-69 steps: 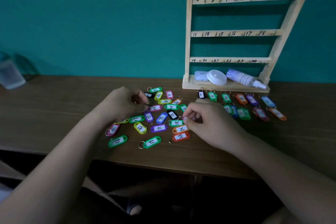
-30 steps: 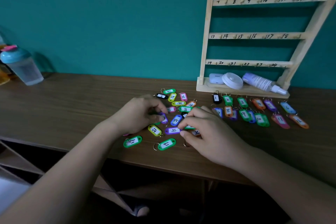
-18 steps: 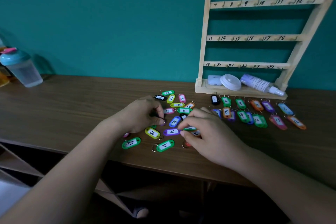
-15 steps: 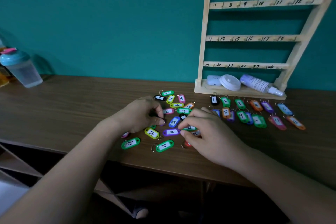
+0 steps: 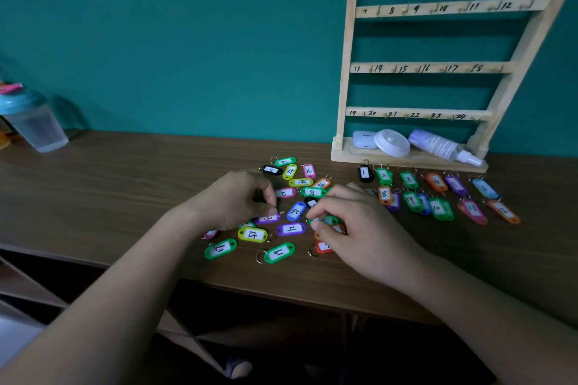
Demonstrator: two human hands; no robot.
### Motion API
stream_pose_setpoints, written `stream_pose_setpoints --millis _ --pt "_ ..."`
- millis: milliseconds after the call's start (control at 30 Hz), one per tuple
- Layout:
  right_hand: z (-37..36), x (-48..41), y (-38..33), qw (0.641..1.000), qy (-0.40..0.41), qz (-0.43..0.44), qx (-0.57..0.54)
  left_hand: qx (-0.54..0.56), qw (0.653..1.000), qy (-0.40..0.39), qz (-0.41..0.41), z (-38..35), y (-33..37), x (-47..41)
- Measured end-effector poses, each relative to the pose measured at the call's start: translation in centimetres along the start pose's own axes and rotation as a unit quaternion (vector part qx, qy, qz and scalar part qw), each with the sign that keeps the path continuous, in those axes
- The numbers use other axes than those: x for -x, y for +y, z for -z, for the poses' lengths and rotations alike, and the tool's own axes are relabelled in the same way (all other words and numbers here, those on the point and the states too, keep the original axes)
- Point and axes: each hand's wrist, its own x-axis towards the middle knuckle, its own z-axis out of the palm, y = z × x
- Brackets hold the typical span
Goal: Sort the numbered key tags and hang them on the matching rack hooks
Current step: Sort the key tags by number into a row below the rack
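Loose numbered key tags (image 5: 291, 228) lie jumbled on the brown surface (image 5: 125, 181), between and under both hands. The right hand (image 5: 362, 225) has forefinger and thumb closed on a green tag (image 5: 327, 220) at its fingertips. The left hand (image 5: 234, 200) is curled, its thumb tip against a purple tag (image 5: 267, 218); whether it grips anything cannot be told. Beyond the right hand, a sorted row of tags (image 5: 408, 180) starts at 1, in front of a wooden rack (image 5: 347, 72) whose numbered hooks (image 5: 406, 9) hang bare. Sorting seems the step in hand. It is best to lift the green tag straight up so its ring clears its neighbours, read it, then place it in order.
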Motion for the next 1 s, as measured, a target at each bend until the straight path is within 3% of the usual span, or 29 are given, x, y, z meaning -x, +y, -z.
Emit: stream_pose_setpoints --millis 400,667,833,1000 --pt "0.4 0.0 -0.1 1.0 -0.001 -0.001 0.005 0.065 0.997 -0.049 -0.004 0.5 0.2 1.0" --pt "0.3 0.0 -0.2 1.0 0.006 -0.006 0.002 0.043 0.999 0.008 -0.016 -0.1 1.3 0.6" --pt "0.6 -0.1 -0.1 0.999 0.028 -0.022 -0.032 0.105 0.991 0.086 -0.017 1.6 2.3 1.4" --pt "0.7 -0.1 -0.2 0.986 0.017 -0.11 -0.124 0.207 0.976 0.067 -0.03 0.9 4.5 1.9"
